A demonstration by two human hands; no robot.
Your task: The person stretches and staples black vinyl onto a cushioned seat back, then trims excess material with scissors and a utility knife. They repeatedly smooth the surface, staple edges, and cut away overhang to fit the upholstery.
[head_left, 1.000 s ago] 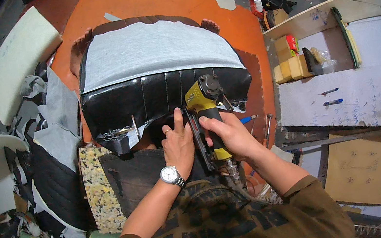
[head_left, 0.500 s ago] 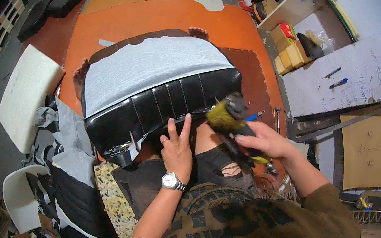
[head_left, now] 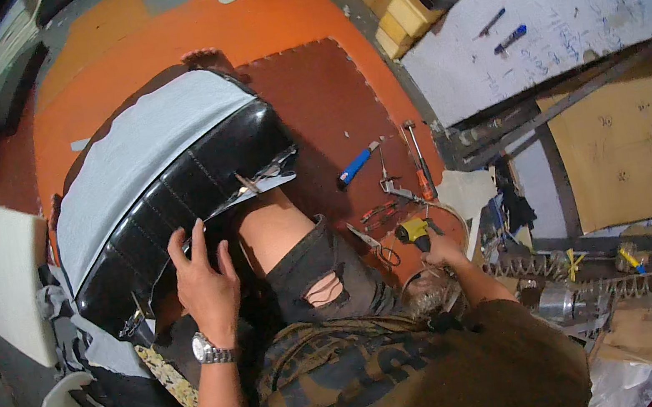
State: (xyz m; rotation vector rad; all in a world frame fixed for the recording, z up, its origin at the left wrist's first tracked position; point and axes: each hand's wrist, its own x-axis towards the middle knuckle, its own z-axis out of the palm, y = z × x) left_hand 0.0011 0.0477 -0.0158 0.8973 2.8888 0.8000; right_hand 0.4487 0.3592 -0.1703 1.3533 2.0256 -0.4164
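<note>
A padded seat in glossy black ribbed cover (head_left: 187, 178), with light grey fabric (head_left: 138, 160) across its far side, lies tilted over my legs. My left hand (head_left: 208, 287), wearing a wristwatch, is open at the seat's near edge, fingers apart and fingertips close to the black cover. Metal pieces stick out at both near corners of the cover. Low at my right side, my right hand (head_left: 445, 253) is closed round the handle of a yellow and black staple gun (head_left: 413, 231), held over the tools on the floor.
By my right leg lie a blue utility knife (head_left: 357, 166), a screwdriver (head_left: 421, 164), red-handled pliers (head_left: 380, 213) and scissors (head_left: 385, 254). A white board (head_left: 542, 70) with two pens is at the right. Coil springs (head_left: 650, 284) lie at the lower right; white foam (head_left: 18, 287) stands left.
The view has turned to the right. My right hand has carried the staple gun from the seat's near edge down to my right side. My left hand's fingers have lifted and curled slightly.
</note>
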